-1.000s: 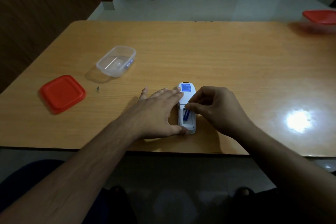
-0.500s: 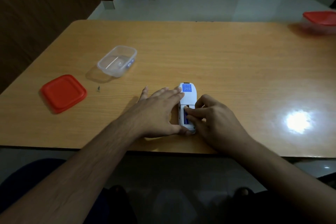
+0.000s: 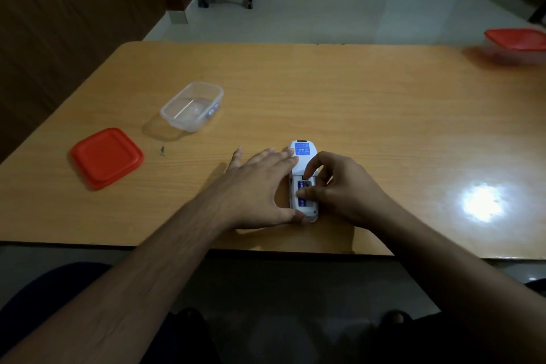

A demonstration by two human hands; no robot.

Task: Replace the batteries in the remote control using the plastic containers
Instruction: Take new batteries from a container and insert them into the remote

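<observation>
Left hand (image 3: 257,186) lies flat steadying the remote (image 3: 302,165) (compartment open), right hand (image 3: 339,186) pinching a battery (image 3: 302,186).

Dark wood-panelled walls (image 3: 74,9), pale tiled floor (image 3: 295,21), glossy wooden table (image 3: 325,97).

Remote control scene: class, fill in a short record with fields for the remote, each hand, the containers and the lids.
remote control: white, lying back-up on the wooden table, battery bay open
battery: blue, lying in the bay
left hand: flat, steadying the remote's left side
right hand: fingers curled over the battery bay
clear container: open, far left
red lid: flat on the table, beside that container
second container: far right, red lid on
</observation>
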